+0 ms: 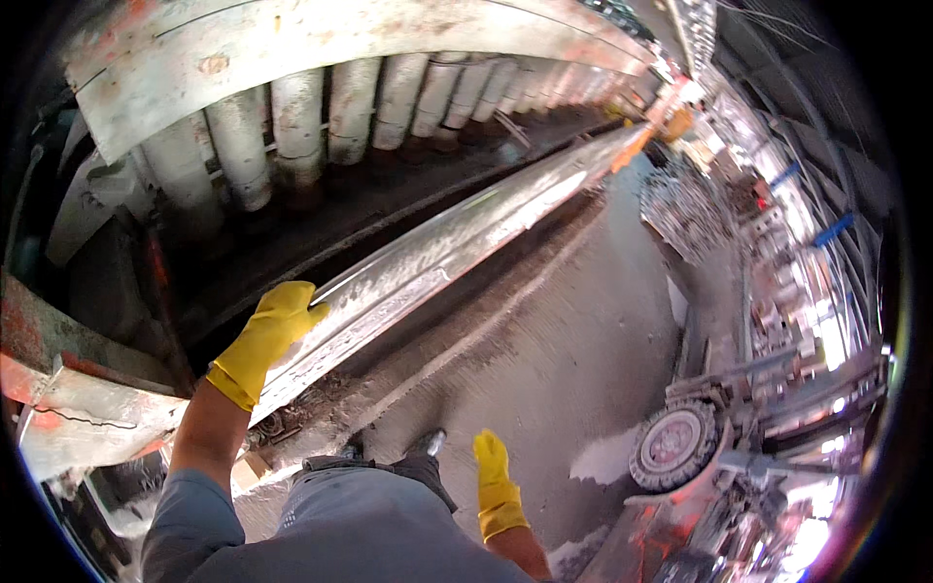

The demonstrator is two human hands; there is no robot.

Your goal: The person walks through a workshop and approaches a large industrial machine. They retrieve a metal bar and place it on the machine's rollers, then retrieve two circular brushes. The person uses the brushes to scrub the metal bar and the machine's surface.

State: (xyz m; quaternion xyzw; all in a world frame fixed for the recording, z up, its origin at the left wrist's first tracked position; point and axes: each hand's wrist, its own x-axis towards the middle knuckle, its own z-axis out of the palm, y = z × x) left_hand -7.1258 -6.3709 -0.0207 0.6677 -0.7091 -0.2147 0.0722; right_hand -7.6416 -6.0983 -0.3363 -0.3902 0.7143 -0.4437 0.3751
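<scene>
My left hand (264,335), in a yellow rubber glove, lies on the near left end of a long pale metal beam (437,262). Its fingers bend over the beam's upper edge, and the fingertips are partly hidden. The beam's upper face is worn and shiny, with scuffs along it. My right hand (494,476), gloved in the same yellow, hangs low at my right side above the grey floor. Nothing shows in it, and its fingers look loosely stretched.
Behind the beam stands a row of thick whitish cylinders (296,126) under a wide pale plate (292,44), with a dark trough below. To the right is a wheeled machine with a dusty tyre (673,445). A heap of scrap (688,209) lies farther off on the grey floor (544,360).
</scene>
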